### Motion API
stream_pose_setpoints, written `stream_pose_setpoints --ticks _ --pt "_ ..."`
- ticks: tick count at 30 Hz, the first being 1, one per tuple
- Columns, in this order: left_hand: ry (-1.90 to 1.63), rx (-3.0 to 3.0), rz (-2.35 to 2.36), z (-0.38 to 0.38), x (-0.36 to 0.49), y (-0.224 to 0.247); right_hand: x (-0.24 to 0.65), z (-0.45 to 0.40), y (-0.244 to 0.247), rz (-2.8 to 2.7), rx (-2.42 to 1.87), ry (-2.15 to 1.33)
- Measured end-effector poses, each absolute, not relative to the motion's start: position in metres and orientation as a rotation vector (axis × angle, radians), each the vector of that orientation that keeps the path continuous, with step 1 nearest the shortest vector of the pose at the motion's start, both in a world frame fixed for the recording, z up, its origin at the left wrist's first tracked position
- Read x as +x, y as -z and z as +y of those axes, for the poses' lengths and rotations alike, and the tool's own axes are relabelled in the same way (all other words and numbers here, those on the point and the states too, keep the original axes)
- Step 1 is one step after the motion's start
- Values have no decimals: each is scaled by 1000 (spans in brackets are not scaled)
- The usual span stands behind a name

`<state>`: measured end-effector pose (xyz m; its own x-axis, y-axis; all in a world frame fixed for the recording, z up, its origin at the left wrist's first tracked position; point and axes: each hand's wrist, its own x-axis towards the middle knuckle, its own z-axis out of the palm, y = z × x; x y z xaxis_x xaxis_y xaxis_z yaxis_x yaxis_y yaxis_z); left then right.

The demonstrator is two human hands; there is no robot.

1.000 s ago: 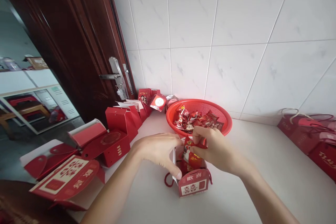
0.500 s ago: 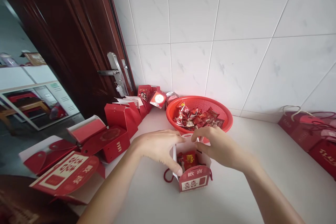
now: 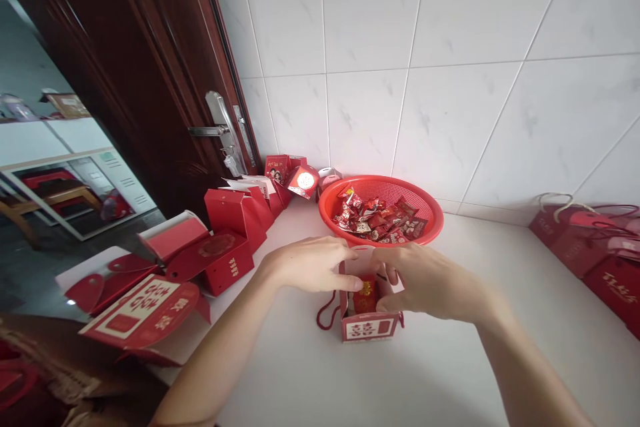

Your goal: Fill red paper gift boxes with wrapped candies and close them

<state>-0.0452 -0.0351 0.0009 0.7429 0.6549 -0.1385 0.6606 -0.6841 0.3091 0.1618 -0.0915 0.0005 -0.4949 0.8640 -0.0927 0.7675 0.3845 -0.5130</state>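
Note:
A small red and white box (image 3: pixel 369 330) with dark red cord handles stands open on the white table, red and gold packets (image 3: pixel 366 293) inside. My left hand (image 3: pixel 315 265) reaches over its left side, the thumb across the opening and the other fingers at the back flap. On the right side, my right hand (image 3: pixel 420 283) has its fingers curled at the box's edge; the thumb lies near the front inside. Whether either hand pinches the cardboard is unclear. Just behind the hands is a red plastic basket (image 3: pixel 434 213) of wrapped sweets (image 3: pixel 377 219).
Several red boxes (image 3: pixel 227 263) line the table's left edge, some with flaps up. More small boxes (image 3: pixel 303 180) stand at the back by the tiled wall. Red gift bags (image 3: pixel 575 247) are at the right. A dark wooden door (image 3: pixel 125 47) is at the left.
Both hands have shifted over the box opening, my left thumb leaving the front flap. That front flap, upright before, now no longer shows above the front panel. The view has tilted slightly.

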Motion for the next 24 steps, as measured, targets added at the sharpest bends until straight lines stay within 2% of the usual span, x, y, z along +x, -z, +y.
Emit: stream_pose_setpoints --ticks 12,19,24 --pt "-15 2469 1070 -49 -28 19 156 -91 4 -2459 -1457 -758" --pt "-20 2434 648 -35 -37 8 160 -88 4 -2461 -1355 -851" --pt "41 2374 756 -33 -36 9 161 -86 6 -2488 -1367 -918"
